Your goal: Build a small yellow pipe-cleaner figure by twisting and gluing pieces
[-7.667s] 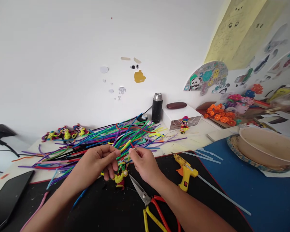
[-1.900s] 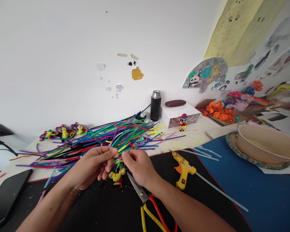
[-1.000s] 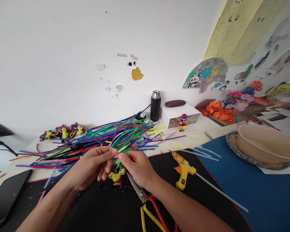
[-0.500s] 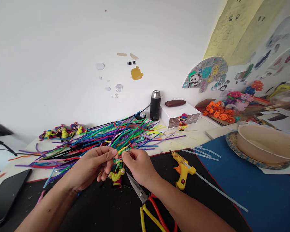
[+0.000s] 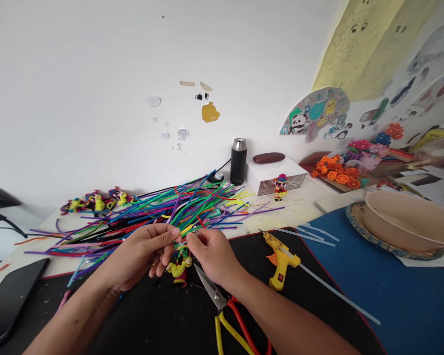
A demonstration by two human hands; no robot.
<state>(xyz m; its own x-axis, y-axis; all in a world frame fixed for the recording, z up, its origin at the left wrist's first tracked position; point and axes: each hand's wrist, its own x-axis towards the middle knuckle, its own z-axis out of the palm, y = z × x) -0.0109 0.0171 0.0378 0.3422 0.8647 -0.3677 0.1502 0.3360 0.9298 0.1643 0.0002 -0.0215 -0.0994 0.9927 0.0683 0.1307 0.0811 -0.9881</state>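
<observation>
My left hand (image 5: 148, 251) is closed in a pinch, thumb against fingertips. Facing it across a small gap, my right hand (image 5: 216, 254) is pinched too. Whatever the fingertips hold is too small to make out; a yellow strip shows between them, possibly part of the pile behind. Just below the hands is a pipe-cleaner figure (image 5: 179, 268) in red, yellow and green. Scissors (image 5: 216, 298) with red and yellow handles lie on the black mat (image 5: 151, 325), partly under my right forearm. Behind my hands spreads a pile of coloured pipe cleaners (image 5: 133, 219).
A yellow glue gun (image 5: 281, 259) lies right of my right hand, with clear glue sticks (image 5: 314, 234) beyond. Behind stand a black flask (image 5: 238, 162), a white box (image 5: 277, 170) and another figure (image 5: 280, 187). A bowl (image 5: 407, 222) is right; a dark tablet-like slab (image 5: 15, 301) is left.
</observation>
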